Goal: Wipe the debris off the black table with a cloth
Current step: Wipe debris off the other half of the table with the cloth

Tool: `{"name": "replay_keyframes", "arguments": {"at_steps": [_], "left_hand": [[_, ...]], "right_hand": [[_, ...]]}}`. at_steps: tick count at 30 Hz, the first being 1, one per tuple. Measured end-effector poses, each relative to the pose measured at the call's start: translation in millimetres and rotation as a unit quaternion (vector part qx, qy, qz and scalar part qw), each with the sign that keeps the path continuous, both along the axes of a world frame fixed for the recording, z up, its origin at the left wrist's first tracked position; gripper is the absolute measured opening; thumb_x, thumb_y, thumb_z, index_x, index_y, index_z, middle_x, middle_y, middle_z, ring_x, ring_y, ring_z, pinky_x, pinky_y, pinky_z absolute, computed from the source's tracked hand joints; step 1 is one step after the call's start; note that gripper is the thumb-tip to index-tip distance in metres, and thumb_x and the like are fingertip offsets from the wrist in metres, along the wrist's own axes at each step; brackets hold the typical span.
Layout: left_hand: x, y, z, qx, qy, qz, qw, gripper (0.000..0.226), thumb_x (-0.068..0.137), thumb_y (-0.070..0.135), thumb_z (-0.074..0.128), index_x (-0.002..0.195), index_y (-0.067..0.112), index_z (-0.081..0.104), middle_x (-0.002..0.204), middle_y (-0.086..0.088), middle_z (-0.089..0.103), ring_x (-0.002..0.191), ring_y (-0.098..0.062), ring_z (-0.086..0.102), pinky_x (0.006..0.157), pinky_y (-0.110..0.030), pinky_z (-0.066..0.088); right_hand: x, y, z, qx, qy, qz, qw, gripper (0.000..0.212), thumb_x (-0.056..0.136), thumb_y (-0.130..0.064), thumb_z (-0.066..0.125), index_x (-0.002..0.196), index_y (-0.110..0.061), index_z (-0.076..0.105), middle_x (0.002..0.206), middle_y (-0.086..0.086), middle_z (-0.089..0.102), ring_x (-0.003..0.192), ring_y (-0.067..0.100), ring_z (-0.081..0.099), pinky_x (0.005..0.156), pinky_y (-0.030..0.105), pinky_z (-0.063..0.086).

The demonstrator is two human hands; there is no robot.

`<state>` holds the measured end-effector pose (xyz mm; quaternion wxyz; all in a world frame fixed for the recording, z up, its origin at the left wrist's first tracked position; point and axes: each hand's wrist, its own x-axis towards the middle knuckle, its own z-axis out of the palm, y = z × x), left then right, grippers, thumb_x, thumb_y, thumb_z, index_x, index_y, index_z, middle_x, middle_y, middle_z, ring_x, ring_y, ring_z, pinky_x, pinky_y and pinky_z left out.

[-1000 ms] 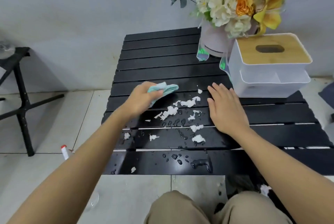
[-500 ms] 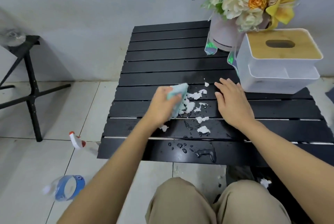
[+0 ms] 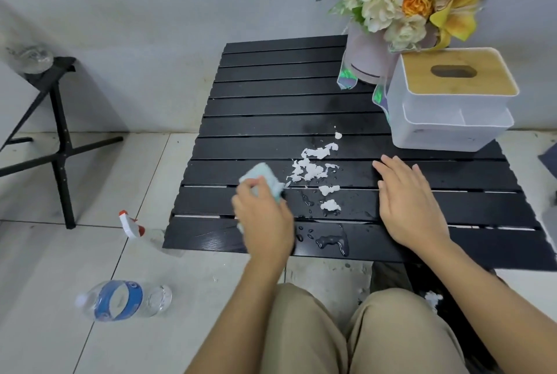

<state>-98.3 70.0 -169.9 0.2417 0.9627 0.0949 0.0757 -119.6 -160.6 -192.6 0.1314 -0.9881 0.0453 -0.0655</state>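
mid-wipe here, my left hand [image 3: 265, 223] grips the cloth [image 3: 262, 177] on the black table [image 3: 271, 120], just left of the debris [image 3: 313, 168]. right hand [image 3: 410, 208] rests flat, fingers straight. next i'd guess sweep the bits toward the edge

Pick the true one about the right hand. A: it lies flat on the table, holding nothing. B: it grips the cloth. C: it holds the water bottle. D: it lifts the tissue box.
A: the right hand lies with fingers straight on the black table, empty; the left hand grips the cloth.
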Motion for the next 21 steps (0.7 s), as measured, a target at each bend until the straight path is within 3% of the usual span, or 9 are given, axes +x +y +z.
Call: {"name": "replay_keyframes", "arguments": {"at_steps": [3, 5, 7, 9, 12, 14, 17, 21], "left_hand": [[9, -9, 5, -0.088, 0.033, -0.133, 0.987, 0.026, 0.087, 0.013, 0.052, 0.111, 0.016, 0.062, 0.116, -0.009, 0.052, 0.100, -0.028, 0.049, 0.083, -0.031, 0.040], [18, 20, 23, -0.253, 0.048, -0.119, 0.959, 0.015, 0.090, 0.024, 0.051, 0.088, 0.028, 0.065, 0.091, 0.000, 0.064, 0.083, -0.020, 0.058, 0.070, -0.031, 0.045], [26, 60, 35, -0.292, 0.027, -0.059, 0.954, 0.016, 0.093, 0.034, 0.054, 0.085, 0.025, 0.065, 0.083, 0.002, 0.067, 0.075, -0.015, 0.057, 0.066, -0.032, 0.047], [29, 94, 36, -0.170, 0.018, -0.058, 0.984, 0.020, 0.094, 0.036, 0.054, 0.094, 0.020, 0.066, 0.093, -0.008, 0.061, 0.082, -0.017, 0.053, 0.071, -0.034, 0.047], [22, 110, 18, 0.003, 0.043, -0.071, 0.997, 0.044, 0.087, 0.045, 0.063, 0.121, 0.018, 0.059, 0.122, -0.011, 0.044, 0.110, -0.027, 0.043, 0.095, -0.035, 0.037], [15, 108, 6, 0.092, -0.010, -0.076, 0.993, 0.050, 0.084, 0.047, 0.065, 0.125, 0.020, 0.057, 0.126, -0.012, 0.042, 0.110, -0.030, 0.039, 0.093, -0.039, 0.038], [13, 105, -1, 0.127, -0.081, -0.085, 0.985, 0.039, 0.087, 0.029, 0.066, 0.120, 0.009, 0.062, 0.116, -0.016, 0.048, 0.100, -0.031, 0.043, 0.083, -0.041, 0.042], [5, 76, -7, 0.082, -0.051, 0.007, 0.995, 0.034, 0.081, 0.011, 0.066, 0.112, -0.001, 0.062, 0.106, -0.022, 0.051, 0.088, -0.038, 0.049, 0.079, -0.045, 0.044]], "right_hand": [[0, -1, 2, 0.005, -0.010, 0.000, 1.000, 0.050, 0.099, -0.027, 0.023, 0.141, -0.014, 0.047, 0.149, 0.003, 0.043, 0.144, 0.020, 0.030, 0.122, 0.037, 0.012], [-1, 0, 3, 0.007, -0.012, 0.000, 1.000, 0.046, 0.101, -0.025, 0.027, 0.141, -0.015, 0.048, 0.149, 0.002, 0.044, 0.144, 0.019, 0.030, 0.122, 0.037, 0.012], [-1, -1, 3, 0.012, -0.013, -0.004, 1.000, 0.043, 0.102, -0.023, 0.029, 0.140, -0.015, 0.048, 0.149, 0.002, 0.044, 0.144, 0.019, 0.030, 0.122, 0.037, 0.012], [0, 0, 3, 0.012, -0.015, -0.005, 1.000, 0.047, 0.100, -0.027, 0.025, 0.139, -0.016, 0.048, 0.149, 0.001, 0.044, 0.143, 0.019, 0.031, 0.121, 0.038, 0.014], [0, 0, 3, 0.010, -0.013, -0.006, 1.000, 0.050, 0.098, -0.029, 0.023, 0.139, -0.016, 0.048, 0.148, 0.001, 0.045, 0.143, 0.019, 0.031, 0.121, 0.038, 0.015], [-1, 0, 3, 0.011, -0.014, -0.008, 1.000, 0.050, 0.098, -0.029, 0.023, 0.139, -0.017, 0.048, 0.148, 0.001, 0.045, 0.143, 0.018, 0.031, 0.121, 0.038, 0.015], [-1, -1, 3, 0.011, -0.016, -0.005, 1.000, 0.046, 0.100, -0.027, 0.026, 0.140, -0.017, 0.048, 0.148, 0.001, 0.045, 0.143, 0.018, 0.031, 0.121, 0.038, 0.015], [-1, 2, 3, 0.010, -0.025, -0.010, 1.000, 0.044, 0.101, -0.023, 0.028, 0.139, -0.016, 0.049, 0.147, 0.002, 0.046, 0.141, 0.020, 0.034, 0.121, 0.039, 0.016]]}}
